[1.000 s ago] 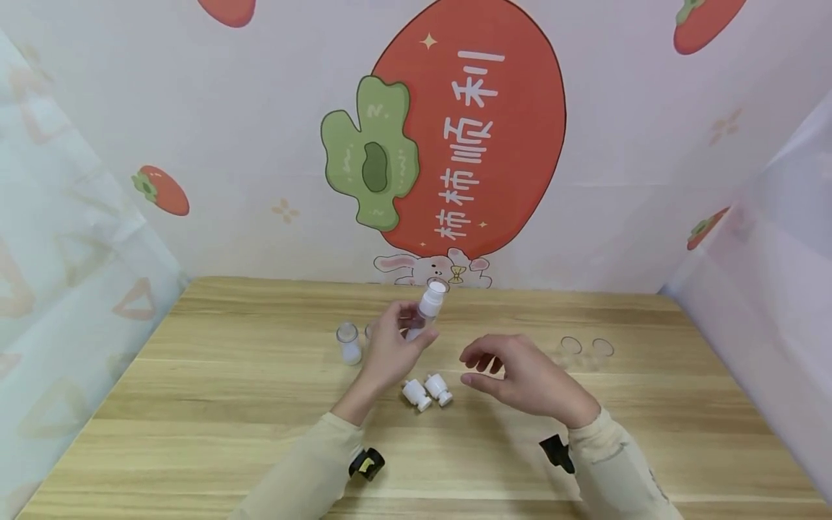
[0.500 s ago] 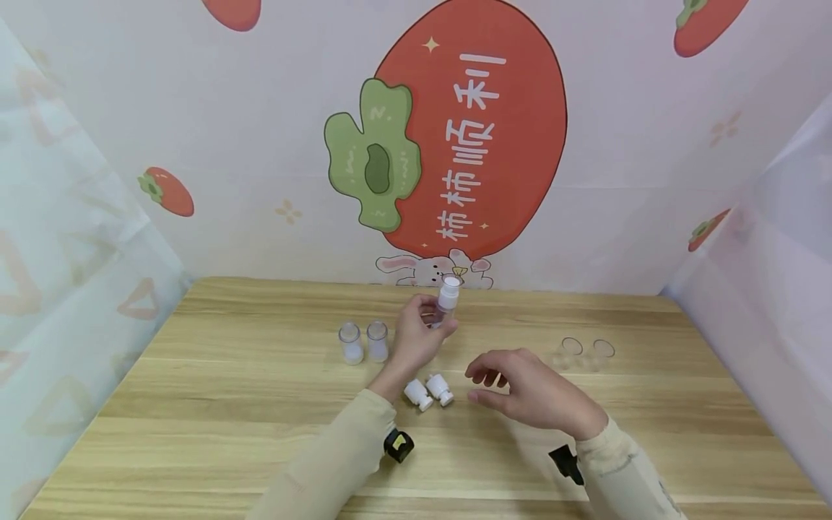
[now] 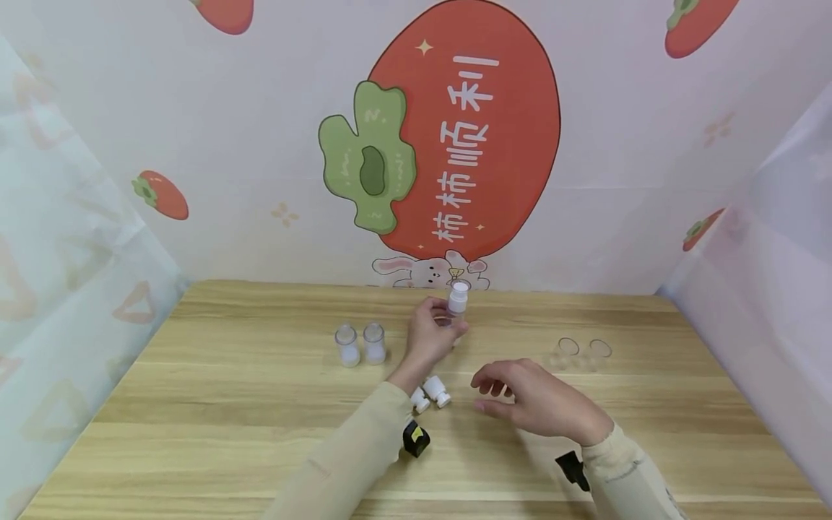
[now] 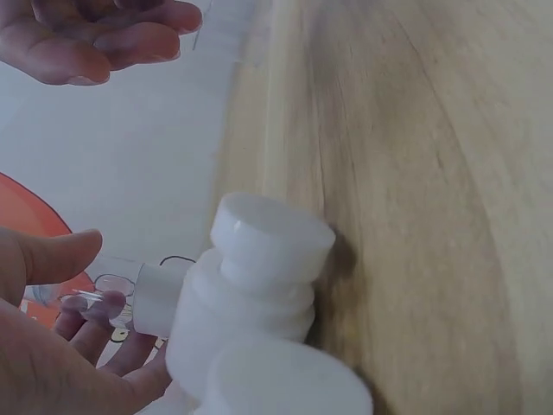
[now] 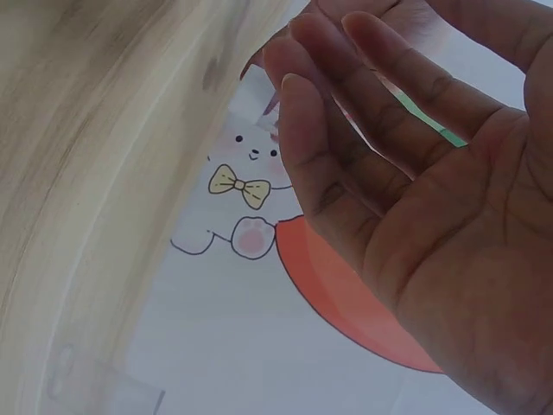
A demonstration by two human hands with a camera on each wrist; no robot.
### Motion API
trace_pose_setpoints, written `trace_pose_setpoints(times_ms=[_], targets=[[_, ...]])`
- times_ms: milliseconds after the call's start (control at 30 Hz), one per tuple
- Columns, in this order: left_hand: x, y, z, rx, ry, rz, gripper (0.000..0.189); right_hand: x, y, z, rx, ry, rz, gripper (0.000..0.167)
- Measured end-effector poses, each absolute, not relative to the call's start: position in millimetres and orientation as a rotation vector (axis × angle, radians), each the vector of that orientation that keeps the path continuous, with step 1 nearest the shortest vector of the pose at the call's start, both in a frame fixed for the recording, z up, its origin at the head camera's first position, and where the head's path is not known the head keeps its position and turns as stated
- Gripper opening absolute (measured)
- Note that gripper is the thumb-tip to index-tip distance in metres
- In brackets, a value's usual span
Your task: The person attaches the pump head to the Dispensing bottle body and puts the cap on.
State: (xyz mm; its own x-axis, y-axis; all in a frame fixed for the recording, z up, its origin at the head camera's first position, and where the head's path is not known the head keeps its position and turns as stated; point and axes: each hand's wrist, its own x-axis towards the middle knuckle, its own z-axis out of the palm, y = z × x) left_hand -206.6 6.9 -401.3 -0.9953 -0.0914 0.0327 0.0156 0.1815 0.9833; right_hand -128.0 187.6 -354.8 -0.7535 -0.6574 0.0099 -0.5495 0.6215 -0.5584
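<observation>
My left hand (image 3: 432,336) holds up a small bottle (image 3: 458,298) with white and clear parts, fingers and thumb curled round it; its lower part is partly hidden. The left wrist view shows its white section (image 4: 160,298) beside the fingers. Two white pump heads lie near my left wrist, one (image 3: 437,391) in plain sight, the other (image 3: 419,401) partly covered by the sleeve. To the right, my right hand (image 3: 536,397) hovers above the table with relaxed, slightly bent fingers and nothing in them.
Two similar bottles, one (image 3: 347,347) left of the other (image 3: 374,344), stand upright left of my left hand. At the right are two clear caps, the nearer-in one (image 3: 568,352) beside the other (image 3: 599,353). A printed backdrop (image 3: 611,238) rises behind the wooden table (image 3: 227,404).
The left hand has carried the bottle to the right, uncovering a standing bottle; its forearm now covers part of one pump head. My right hand has drifted slightly toward me and right.
</observation>
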Motion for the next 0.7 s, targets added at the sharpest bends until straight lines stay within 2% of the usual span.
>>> trace_pose_setpoints(times_ms=[700], targets=[[-212,22,-411,0.177,-2.312,-1.999,0.040,-127,196,-358,-1.003,2.580,-0.751,0.029]])
